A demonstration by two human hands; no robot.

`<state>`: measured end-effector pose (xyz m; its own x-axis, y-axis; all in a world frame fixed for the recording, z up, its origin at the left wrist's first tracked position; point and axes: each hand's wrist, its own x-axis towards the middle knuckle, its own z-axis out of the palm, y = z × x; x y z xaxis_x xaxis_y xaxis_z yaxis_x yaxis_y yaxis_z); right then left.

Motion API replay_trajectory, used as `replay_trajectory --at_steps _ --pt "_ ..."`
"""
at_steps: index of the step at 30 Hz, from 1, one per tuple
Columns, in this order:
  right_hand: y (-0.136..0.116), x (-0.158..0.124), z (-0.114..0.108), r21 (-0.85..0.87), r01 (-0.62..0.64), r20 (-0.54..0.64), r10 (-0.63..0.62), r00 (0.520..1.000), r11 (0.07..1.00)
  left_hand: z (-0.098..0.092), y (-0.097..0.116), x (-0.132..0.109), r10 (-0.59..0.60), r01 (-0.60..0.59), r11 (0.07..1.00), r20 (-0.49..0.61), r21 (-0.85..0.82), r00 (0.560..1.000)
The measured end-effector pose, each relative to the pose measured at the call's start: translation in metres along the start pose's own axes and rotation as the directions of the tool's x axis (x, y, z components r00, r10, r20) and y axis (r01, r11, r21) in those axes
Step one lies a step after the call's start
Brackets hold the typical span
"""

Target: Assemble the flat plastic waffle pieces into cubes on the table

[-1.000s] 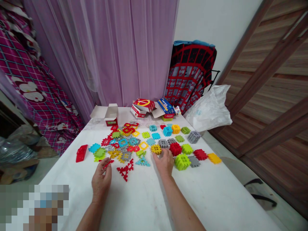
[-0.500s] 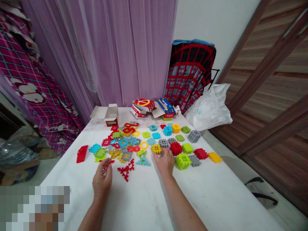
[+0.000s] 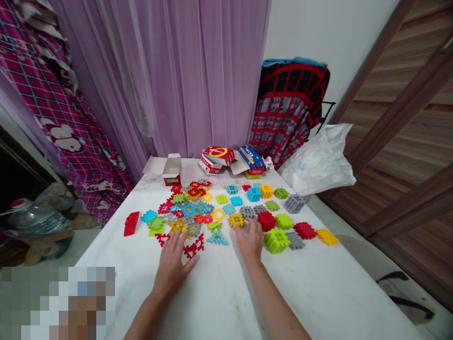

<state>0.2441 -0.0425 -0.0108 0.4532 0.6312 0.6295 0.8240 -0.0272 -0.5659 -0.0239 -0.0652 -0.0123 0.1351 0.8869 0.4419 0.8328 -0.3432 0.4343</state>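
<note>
My left hand [image 3: 172,264] hovers or rests over the near left of the pile, its fingers stretched and apart. Just beyond its fingertips lies a red triangular plastic piece [image 3: 163,239]; another red triangular piece [image 3: 195,246] is partly covered by this hand. My right hand [image 3: 250,240] is beside a stack of yellow notched squares [image 3: 236,220], thumb at its near edge and fingers at its right side; whether they touch it is unclear. A light blue triangular piece [image 3: 217,238] lies between the hands. Right of my right hand stand a red stack [image 3: 266,221] and a lime green stack [image 3: 277,241].
Mixed coloured interlocking pieces [image 3: 196,191] are heaped at left centre, with a red block [image 3: 131,223] beside them. An open carton [image 3: 172,170], a red box [image 3: 218,155] and a blue box [image 3: 251,156] stand at the back. A white plastic bag [image 3: 320,158] is at the right edge.
My left hand has moved right and opened, leaving a red triangular piece on the table. My right hand stays by the yellow stack. The whole view has shifted slightly.
</note>
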Motion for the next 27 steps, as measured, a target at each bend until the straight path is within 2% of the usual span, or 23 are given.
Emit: replay_trajectory --at_steps 2,4,8,10,12,15,18,23,27 --pt "0.0 0.0 0.0 0.061 0.054 -0.026 -0.053 0.998 0.997 0.007 0.005 0.001 0.062 -0.073 0.988 0.079 0.137 0.995" --pt "-0.002 0.001 -0.001 0.099 0.104 -0.036 -0.1 0.994 0.99 0.013 0.01 0.008 0.037 -0.064 0.969 0.115 0.238 0.993" --pt "-0.01 -0.002 -0.006 0.139 0.177 -0.024 -0.176 0.984 0.974 0.018 0.016 0.035 -0.036 0.003 0.942 0.093 0.335 0.995" --pt "-0.016 -0.007 -0.01 0.186 0.241 0.05 -0.254 0.966 0.953 0.019 0.017 0.047 -0.058 0.031 0.939 0.068 0.342 0.996" --pt "-0.022 -0.016 -0.015 0.232 0.308 0.178 -0.352 0.919 0.923 0.018 0.014 0.054 -0.077 0.064 0.943 0.028 0.328 0.997" --pt "-0.033 -0.027 -0.02 0.26 0.386 0.364 -0.46 0.81 0.885 0.013 0.006 0.053 -0.103 0.115 0.951 -0.057 0.286 0.993" --pt "-0.043 -0.029 -0.018 0.319 0.44 0.391 -0.54 0.746 0.839 0.006 -0.003 0.045 -0.088 0.099 0.962 -0.056 0.256 0.995" --pt "-0.053 -0.022 -0.004 0.483 0.425 0.313 -0.604 0.733 0.766 -0.009 -0.01 0.032 -0.039 0.045 0.973 -0.032 0.225 0.999" --pt "-0.053 -0.021 0.0 0.492 0.392 0.311 -0.578 0.755 0.777 -0.016 -0.013 0.025 -0.035 0.041 0.977 -0.034 0.21 0.999"
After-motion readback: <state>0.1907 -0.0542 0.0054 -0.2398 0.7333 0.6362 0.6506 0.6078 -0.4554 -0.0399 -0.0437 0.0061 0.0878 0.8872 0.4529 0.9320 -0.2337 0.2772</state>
